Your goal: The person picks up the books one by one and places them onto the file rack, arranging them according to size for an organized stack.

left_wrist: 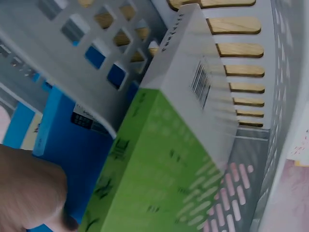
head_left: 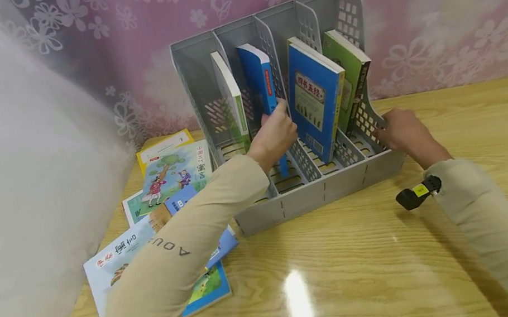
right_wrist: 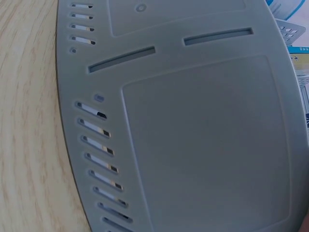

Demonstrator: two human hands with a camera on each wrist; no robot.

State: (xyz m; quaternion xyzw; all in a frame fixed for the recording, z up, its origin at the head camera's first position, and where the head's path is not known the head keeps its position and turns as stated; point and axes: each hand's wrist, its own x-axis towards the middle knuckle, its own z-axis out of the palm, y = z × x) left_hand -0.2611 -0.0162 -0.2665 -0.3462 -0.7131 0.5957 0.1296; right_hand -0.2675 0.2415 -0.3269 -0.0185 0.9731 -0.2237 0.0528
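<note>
A grey plastic book rack [head_left: 346, 179] with several upright compartments stands on the table. My left hand [head_left: 275, 135] grips the spine of a blue book [head_left: 256, 76] upright in the second compartment from the left. The left wrist view shows that hand [left_wrist: 31, 188] against the blue cover, with a white and green book [left_wrist: 140, 159] across a perforated divider. My right hand [head_left: 405, 134] holds the low front edge of the rack's right side wall; its fingertips are partly hidden. A grey panel of the rack [right_wrist: 207, 140] fills most of the right wrist view.
Further right in the rack lean another blue book [head_left: 312, 97] and a green book [head_left: 345, 68]. Several picture books [head_left: 175, 175] lie overlapping on the wooden table [head_left: 354, 265] left of the rack, partly under my left sleeve. A flowered curtain [head_left: 139, 59] hangs behind.
</note>
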